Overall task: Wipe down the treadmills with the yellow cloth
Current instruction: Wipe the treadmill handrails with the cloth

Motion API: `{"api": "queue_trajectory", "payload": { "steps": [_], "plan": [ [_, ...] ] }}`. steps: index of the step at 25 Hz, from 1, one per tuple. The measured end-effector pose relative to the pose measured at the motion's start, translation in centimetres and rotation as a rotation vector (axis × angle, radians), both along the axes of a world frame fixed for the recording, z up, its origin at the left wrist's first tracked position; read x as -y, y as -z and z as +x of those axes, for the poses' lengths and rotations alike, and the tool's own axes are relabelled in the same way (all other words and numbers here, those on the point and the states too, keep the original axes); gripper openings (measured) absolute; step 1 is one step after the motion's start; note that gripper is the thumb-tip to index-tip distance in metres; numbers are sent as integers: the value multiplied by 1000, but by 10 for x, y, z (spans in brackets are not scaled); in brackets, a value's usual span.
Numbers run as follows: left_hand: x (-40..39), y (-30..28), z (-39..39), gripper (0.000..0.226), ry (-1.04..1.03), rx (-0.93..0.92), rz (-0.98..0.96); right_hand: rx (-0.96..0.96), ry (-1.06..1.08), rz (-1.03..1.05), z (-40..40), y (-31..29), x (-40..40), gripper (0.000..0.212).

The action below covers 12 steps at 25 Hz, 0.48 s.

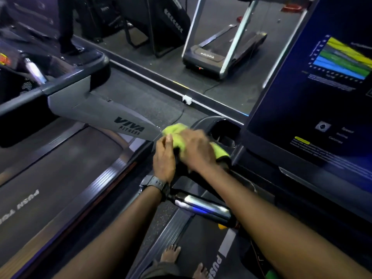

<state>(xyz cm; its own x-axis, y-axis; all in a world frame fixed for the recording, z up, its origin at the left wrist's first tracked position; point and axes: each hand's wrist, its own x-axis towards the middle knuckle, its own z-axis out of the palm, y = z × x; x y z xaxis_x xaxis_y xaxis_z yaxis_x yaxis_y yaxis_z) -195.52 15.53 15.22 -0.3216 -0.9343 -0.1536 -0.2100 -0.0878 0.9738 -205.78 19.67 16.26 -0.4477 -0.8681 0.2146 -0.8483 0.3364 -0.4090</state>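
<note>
The yellow cloth [177,133] lies bunched on the left side of the treadmill console [225,133] I stand on. My right hand [198,150] presses flat on top of the cloth and covers its middle. Beside it, my left hand [165,158] grips the cloth's left edge and rests on the black handlebar; a dark watch sits on that wrist. The console's big dark screen [314,109] with coloured bands rises at the right. A second treadmill [60,178], marked VIVA FITNESS on its grey arm, stands to the left.
A shiny silver grip sensor [201,208] on the handlebar lies under my forearms. My bare feet [171,254] stand on the belt's side rail. A wall mirror ahead reflects another treadmill [217,55] and a cable runs along the floor.
</note>
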Motion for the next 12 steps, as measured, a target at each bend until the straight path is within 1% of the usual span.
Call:
{"api": "queue_trajectory", "payload": {
  "steps": [1,2,3,4,5,7,8,9,10,12],
  "plan": [
    [1,-2,-1,62,-63,-18,46,-84,-164,-2,7,9,-7,49],
    [2,-5,-1,57,-110,-26,89,-129,-274,-18,6,15,-19,53],
    [2,-5,-3,53,-127,-20,91,-151,-312,-32,-5,15,-27,56],
    [1,-6,-4,52,-88,11,65,-166,-273,-52,-20,15,-24,57],
    [0,-6,-10,51,-7,44,25,-151,-138,-35,-35,11,-15,56],
    [5,-13,-25,48,182,123,-48,-82,248,29,-53,-7,16,56],
    [11,-16,-33,47,240,152,-74,-39,367,62,-53,-15,30,60],
    [18,-17,-42,47,279,155,-92,-16,401,84,-47,-19,39,61],
    [27,-16,-47,45,300,161,-98,-51,379,106,-37,-20,39,59],
    [40,-9,-49,48,276,156,-84,-151,286,160,-11,-13,21,54]
  ]
}}
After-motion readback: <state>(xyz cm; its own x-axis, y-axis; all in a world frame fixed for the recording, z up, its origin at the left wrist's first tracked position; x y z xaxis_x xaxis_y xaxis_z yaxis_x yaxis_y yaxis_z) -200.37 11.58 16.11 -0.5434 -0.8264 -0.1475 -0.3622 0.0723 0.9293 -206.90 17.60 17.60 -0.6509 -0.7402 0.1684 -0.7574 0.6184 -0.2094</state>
